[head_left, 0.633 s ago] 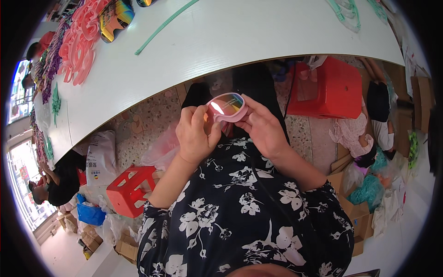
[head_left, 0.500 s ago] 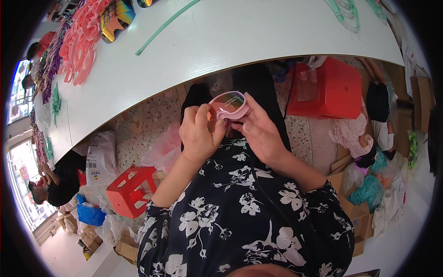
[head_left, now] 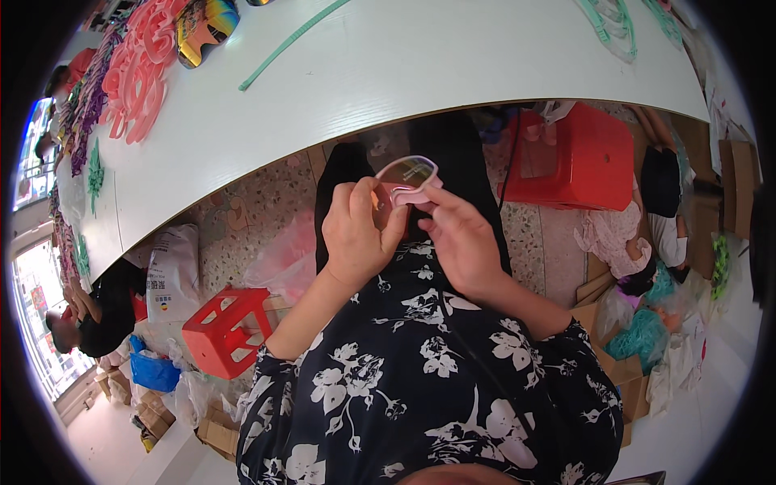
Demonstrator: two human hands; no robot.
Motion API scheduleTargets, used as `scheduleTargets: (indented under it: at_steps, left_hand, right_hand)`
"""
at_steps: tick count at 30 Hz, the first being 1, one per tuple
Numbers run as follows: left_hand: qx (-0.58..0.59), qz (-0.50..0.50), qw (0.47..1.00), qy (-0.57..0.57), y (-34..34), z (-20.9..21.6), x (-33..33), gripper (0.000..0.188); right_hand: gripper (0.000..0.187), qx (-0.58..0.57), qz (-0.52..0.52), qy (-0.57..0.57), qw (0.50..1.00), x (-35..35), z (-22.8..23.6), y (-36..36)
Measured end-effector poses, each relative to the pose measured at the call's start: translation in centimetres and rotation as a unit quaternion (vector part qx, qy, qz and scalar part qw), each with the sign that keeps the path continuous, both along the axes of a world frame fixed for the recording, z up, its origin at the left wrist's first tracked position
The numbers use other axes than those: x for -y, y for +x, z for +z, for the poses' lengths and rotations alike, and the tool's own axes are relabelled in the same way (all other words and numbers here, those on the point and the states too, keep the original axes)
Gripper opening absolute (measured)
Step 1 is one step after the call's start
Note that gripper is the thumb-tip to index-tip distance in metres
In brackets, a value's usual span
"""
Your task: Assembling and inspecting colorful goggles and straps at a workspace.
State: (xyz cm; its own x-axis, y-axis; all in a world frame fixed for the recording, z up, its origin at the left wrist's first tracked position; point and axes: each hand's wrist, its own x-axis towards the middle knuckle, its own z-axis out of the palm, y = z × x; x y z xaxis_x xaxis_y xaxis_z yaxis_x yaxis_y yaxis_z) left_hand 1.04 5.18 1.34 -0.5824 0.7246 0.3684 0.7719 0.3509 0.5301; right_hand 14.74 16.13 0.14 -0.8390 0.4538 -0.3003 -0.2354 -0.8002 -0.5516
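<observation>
In front of my body, above my lap, I hold pink-framed swim goggles (head_left: 411,175) with shiny mirrored lenses. My left hand (head_left: 356,232) is closed on their left end, thumb underneath and fingers bent over the far side. At the lower right edge of the pink frame, my right hand (head_left: 461,241) pinches with thumb and forefinger, its other fingers curled below. Part of the goggles is hidden behind my left fingers.
A white table (head_left: 339,73) curves across ahead, bearing a green strap (head_left: 291,44), a heap of pink goggle parts (head_left: 137,89) and mirrored lenses (head_left: 202,32). Red stools (head_left: 226,331) stand at both sides. Other people sit far left and right, near cardboard boxes (head_left: 618,368).
My right hand has slid down from the goggles' right end to their lower edge. The goggles have turned slightly and shifted to the right. My left hand keeps its hold.
</observation>
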Motion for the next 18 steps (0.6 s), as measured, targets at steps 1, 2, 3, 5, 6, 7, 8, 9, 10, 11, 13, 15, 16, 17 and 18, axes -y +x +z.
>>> scheduleTargets:
  at_steps: [1, 2, 3, 5, 6, 7, 8, 9, 10, 11, 13, 15, 16, 17, 18]
  left_hand:
    - [0.020, -0.008, 1.000, -0.009, 0.2, 0.0, 0.1, 0.046]
    - [0.040, -0.019, 0.999, -0.018, 0.3, 0.0, 0.1, 0.045]
    - [0.030, -0.024, 0.999, -0.016, 0.3, 0.0, 0.1, 0.047]
    - [0.012, -0.032, 0.999, -0.011, 0.2, -0.1, 0.1, 0.050]
    - [0.003, -0.036, 0.999, -0.009, 0.3, -0.2, 0.1, 0.052]
    - [0.004, -0.037, 0.999, -0.010, 0.4, -0.2, 0.2, 0.053]
    - [0.005, -0.038, 0.999, -0.011, 0.5, -0.3, 0.2, 0.054]
    - [0.006, -0.039, 0.999, -0.013, 0.6, -0.3, 0.2, 0.054]
    - [0.005, -0.039, 0.999, -0.013, 0.7, -0.4, 0.3, 0.055]
    - [0.005, -0.039, 0.999, -0.012, 0.8, -0.6, 0.3, 0.056]
    - [0.005, -0.045, 0.999, -0.012, 0.8, -0.6, 0.4, 0.059]
    - [0.005, -0.053, 0.998, -0.012, 0.8, -0.5, 0.5, 0.061]
    - [0.003, -0.053, 0.999, -0.008, 0.8, -0.5, 0.5, 0.062]
    - [0.000, -0.053, 0.999, -0.004, 0.9, -0.4, 0.4, 0.063]
    - [-0.002, -0.052, 0.999, 0.001, 0.9, -0.4, 0.4, 0.064]
  right_hand:
    - [0.037, 0.013, -0.012, -0.046, 0.999, -0.3, -0.5, -0.1]
    - [0.031, 0.026, -0.025, -0.093, 0.995, -0.5, -1.3, -0.1]
    - [0.027, 0.040, -0.038, -0.139, 0.989, -0.6, -1.6, -0.1]
    - [0.023, 0.051, -0.024, -0.167, 0.984, -0.6, -1.6, -0.3]
    - [0.024, 0.047, -0.016, -0.183, 0.982, -0.7, -1.5, -0.5]
    - [0.025, 0.042, -0.008, -0.199, 0.979, -0.7, -1.4, -0.7]
    - [0.024, 0.041, 0.000, -0.188, 0.981, -0.7, -1.1, -0.8]
    - [0.024, 0.039, 0.007, -0.176, 0.984, -0.7, -0.8, -0.9]
    - [0.024, 0.037, 0.014, -0.165, 0.986, -0.6, -0.6, -1.0]
    - [0.026, 0.039, 0.018, -0.141, 0.989, -0.6, -0.7, -1.0]
    - [0.032, 0.045, 0.025, -0.094, 0.994, -0.4, -0.9, -1.0]
    - [0.033, 0.062, 0.018, 0.024, 0.998, 0.0, -0.5, -1.1]
    - [0.033, 0.071, 0.014, 0.083, 0.994, 0.2, -0.3, -1.2]
    - [0.033, 0.070, 0.010, 0.078, 0.994, 0.2, -0.5, -1.2]
    - [0.033, 0.070, 0.006, 0.073, 0.995, 0.2, -0.7, -1.3]
